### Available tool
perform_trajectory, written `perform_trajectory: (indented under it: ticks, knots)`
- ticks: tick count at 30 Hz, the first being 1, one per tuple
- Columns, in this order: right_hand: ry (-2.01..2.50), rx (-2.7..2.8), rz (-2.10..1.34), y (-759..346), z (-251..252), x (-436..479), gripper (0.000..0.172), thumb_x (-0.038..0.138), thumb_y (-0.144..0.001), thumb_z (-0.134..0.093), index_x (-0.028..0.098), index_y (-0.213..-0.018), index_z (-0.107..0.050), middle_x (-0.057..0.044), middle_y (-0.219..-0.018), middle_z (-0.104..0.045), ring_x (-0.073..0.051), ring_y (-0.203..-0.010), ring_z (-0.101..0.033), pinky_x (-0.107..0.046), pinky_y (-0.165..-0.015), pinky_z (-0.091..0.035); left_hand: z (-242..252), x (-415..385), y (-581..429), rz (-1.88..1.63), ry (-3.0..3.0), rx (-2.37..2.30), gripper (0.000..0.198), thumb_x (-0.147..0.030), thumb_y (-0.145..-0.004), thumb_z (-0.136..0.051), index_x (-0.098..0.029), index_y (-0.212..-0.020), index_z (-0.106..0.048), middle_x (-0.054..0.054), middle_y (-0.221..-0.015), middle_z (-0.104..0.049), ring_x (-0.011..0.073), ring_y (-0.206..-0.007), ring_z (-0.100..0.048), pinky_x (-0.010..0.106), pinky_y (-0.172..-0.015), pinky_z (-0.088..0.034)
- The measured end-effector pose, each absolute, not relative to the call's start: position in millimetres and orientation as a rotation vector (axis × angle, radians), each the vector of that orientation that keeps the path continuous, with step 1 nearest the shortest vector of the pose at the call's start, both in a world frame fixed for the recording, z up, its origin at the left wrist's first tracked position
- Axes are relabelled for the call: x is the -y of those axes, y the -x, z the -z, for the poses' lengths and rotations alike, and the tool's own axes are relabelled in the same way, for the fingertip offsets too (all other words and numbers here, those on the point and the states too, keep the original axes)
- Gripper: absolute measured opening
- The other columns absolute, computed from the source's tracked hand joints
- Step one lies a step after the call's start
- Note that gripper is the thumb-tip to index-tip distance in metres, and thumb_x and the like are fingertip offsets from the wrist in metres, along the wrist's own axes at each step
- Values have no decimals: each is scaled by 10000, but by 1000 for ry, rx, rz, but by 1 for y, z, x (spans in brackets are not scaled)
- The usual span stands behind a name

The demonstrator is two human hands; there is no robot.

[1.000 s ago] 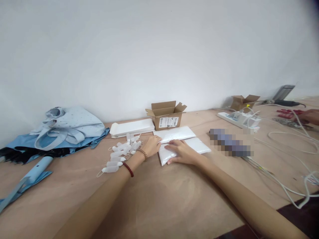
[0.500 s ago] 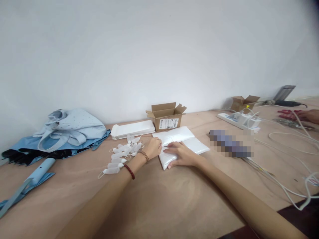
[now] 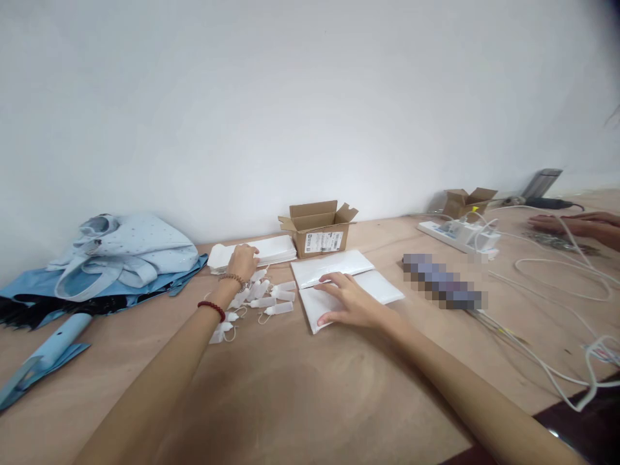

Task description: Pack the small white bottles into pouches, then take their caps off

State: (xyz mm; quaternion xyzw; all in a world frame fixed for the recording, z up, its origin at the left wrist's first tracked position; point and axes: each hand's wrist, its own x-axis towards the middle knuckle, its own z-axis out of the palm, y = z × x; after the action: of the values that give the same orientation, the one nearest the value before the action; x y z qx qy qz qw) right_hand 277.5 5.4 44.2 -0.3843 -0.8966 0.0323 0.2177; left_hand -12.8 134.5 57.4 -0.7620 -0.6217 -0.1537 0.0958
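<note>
**Open cardboard box [image 3: 317, 240] on the worktop [image 3: 145, 394], its contents out of sight.**
The left hand [image 3: 243, 263] curls its fingers onto white packets [image 3: 274, 248], grip unclear; the right hand [image 3: 346, 300] lies with fingers spread on a white pouch [image 3: 382, 289], gripping nothing.

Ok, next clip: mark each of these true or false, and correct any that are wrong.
1. The left hand rests on a stack of white packets. True.
2. The right hand grips a cardboard box. False: it lies on flat white packets in front of the box.
3. The box's flaps are shut. False: they stand open.
4. Another person's hand shows at the far right, past a white power strip. True.
</note>
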Motion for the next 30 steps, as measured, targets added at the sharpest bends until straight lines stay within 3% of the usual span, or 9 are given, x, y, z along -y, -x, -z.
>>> perform_trajectory:
  ticks: [4, 8, 16, 25, 28, 30]
  knots:
    - [1035, 2482, -54, -272, -45, -1, 639, 630, -767, -569, 203, -1242, -539, -134, -1210, -512, -258, -1128, -453, -408, -974, -362, -55, -133, 20, 368, 2273, 1836, 220, -199, -823, -477, -188, -878, -690, 91, -1055, -663, 267, -1059, -516, 371, -899, -409]
    - [1017, 2474, -33, -269, -44, 1, 562, 588, -799, -564, 201, -1206, -550, -131, -1193, -526, -253, -1109, -466, -416, -960, -372, -55, -128, 21, 327, 2250, 1840, 211, -199, -814, -482, -194, -885, -681, 99, -1046, -670, 278, -1059, -506, 386, -871, -407]
    - [1024, 2482, -24, -267, -40, 2, 536, 571, -829, -532, 168, -1182, -547, -133, -1181, -535, -260, -1102, -473, -419, -946, -390, -61, -132, 25, 261, 2213, 1847, 233, -125, -802, -438, -168, -804, -668, 124, -948, -675, 267, -972, -565, 352, -794, -435]
    - [1012, 2349, 194, -261, -39, 6, 450, 437, -892, -497, 184, -1262, -452, -171, -1243, -487, -282, -1162, -440, -466, -940, -403, -87, -56, 16, 288, 2147, 1730, 263, -72, -843, -360, -158, -1004, -550, 126, -1023, -633, 264, -890, -626, 329, -683, -466]
    - [982, 2276, 324, -251, -41, 13, 449, 354, -914, -461, 163, -1313, -384, -195, -1309, -439, -294, -1231, -393, -481, -971, -376, -75, -16, 14, 290, 2121, 1674, 268, -81, -863, -343, -149, -1025, -545, 124, -942, -660, 258, -804, -653, 321, -618, -490]
    - [968, 2249, 438, -242, -42, 20, 467, 323, -920, -440, 138, -1339, -351, -213, -1341, -418, -306, -1270, -359, -516, -1005, -323, -60, 4, 13, 389, 2127, 1540, 314, -88, -888, -323, -150, -1127, -518, 140, -1053, -656, 243, -842, -664, 317, -649, -521]
